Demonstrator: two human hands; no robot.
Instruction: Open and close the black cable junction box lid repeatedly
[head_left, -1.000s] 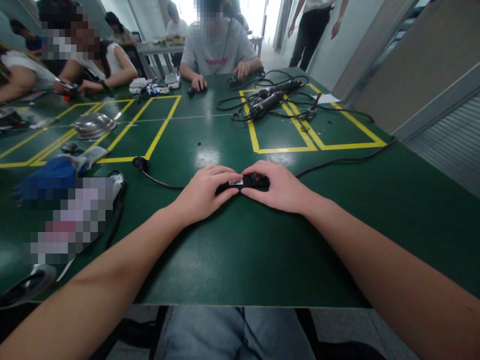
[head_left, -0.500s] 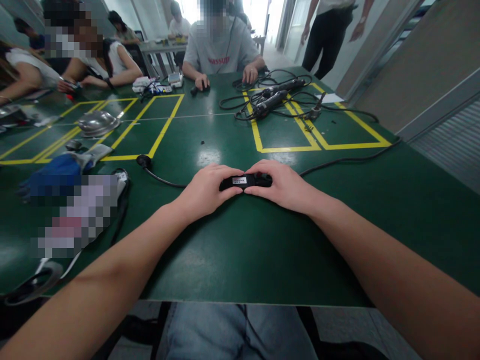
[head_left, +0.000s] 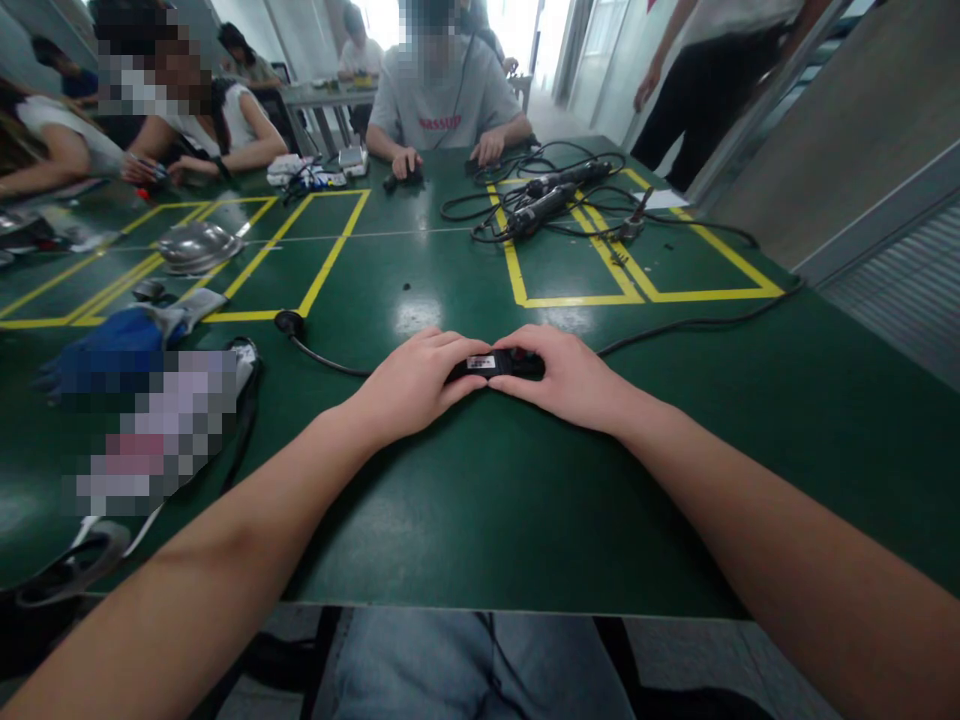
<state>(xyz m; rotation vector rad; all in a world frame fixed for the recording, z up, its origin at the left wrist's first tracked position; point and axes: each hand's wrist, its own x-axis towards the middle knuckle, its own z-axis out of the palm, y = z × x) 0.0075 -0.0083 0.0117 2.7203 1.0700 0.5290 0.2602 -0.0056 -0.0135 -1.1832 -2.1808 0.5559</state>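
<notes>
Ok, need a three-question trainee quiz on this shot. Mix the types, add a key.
1. Which item do the left hand and right hand both hold?
A) a metal dish
B) a black piece with a white label
C) a sheet of paper

2. True or false: the blue glove lies on the green table, off to the person's left.

3. Fill in: the long black tools across the table lie over rectangles marked in ____ tape.

Key: 1. B; 2. true; 3. yellow.
</notes>
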